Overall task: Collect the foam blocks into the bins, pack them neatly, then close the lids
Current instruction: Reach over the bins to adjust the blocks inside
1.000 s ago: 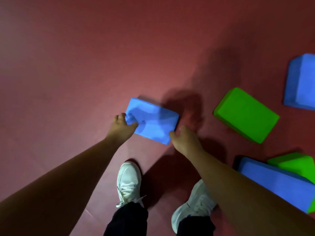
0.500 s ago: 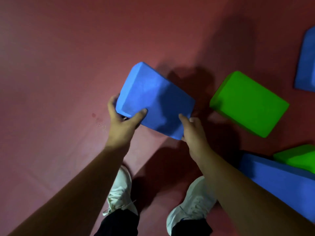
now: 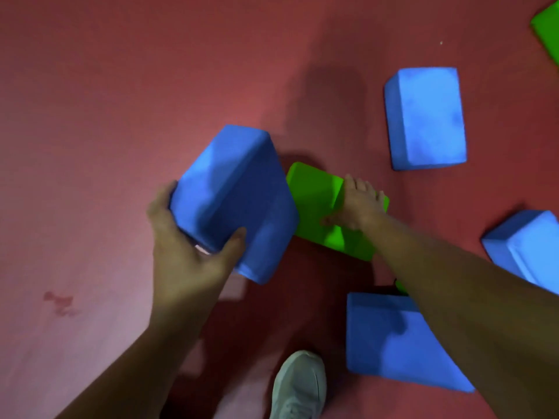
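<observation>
The left hand (image 3: 184,261) alone grips the blue rectangular foam block (image 3: 236,201) by one end, tilted above the red floor (image 3: 121,116). The right hand (image 3: 358,207) lies spread on the green rectangular foam block (image 3: 314,195) on the floor just beside it. Half a second ago both hands held the blue block.

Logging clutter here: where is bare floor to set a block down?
Bare red floor spreads left of and beyond the held blue block. A narrower strip lies between the green block and the far blue block. Crowded lower right, around the near blue block.
</observation>
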Motion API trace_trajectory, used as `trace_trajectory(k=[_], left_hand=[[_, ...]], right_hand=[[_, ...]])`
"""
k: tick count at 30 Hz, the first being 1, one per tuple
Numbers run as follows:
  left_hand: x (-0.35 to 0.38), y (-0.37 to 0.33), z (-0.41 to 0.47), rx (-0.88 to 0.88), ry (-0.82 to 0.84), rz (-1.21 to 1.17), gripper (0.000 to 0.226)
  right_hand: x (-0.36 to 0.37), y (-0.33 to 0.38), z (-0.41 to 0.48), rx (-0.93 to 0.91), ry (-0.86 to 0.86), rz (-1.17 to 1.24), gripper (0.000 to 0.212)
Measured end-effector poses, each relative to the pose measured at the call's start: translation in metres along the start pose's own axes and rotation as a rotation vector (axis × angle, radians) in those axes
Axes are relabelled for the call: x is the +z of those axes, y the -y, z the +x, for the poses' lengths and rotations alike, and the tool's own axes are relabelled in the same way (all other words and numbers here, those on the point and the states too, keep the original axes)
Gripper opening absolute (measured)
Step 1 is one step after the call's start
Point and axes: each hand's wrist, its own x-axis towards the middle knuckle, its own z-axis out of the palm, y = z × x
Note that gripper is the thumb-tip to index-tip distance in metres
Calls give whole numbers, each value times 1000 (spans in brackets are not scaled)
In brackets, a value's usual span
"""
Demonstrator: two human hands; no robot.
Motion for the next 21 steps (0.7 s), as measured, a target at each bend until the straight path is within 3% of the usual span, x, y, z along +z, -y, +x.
trace_trajectory(k=[5,9,12,16,21], left_hand=[[-8,9,-1,-34,6,-2,85],[-15,-3,2,-36,-21,96,80],[-21,-28,8,-32,2,156,77],[-29,-102,27,12,14,181,80],[-45,-245,40,97,23,216,84]], right_hand=[[-4,-6,5,-41,-25,-87,124],[4,-18,-30,-12,27,307,90],[-12,-7,-67,15,-103,419,84],[-76,11,-128,108,-279,447,84],[-203,26,-226,170,-534,645,77]])
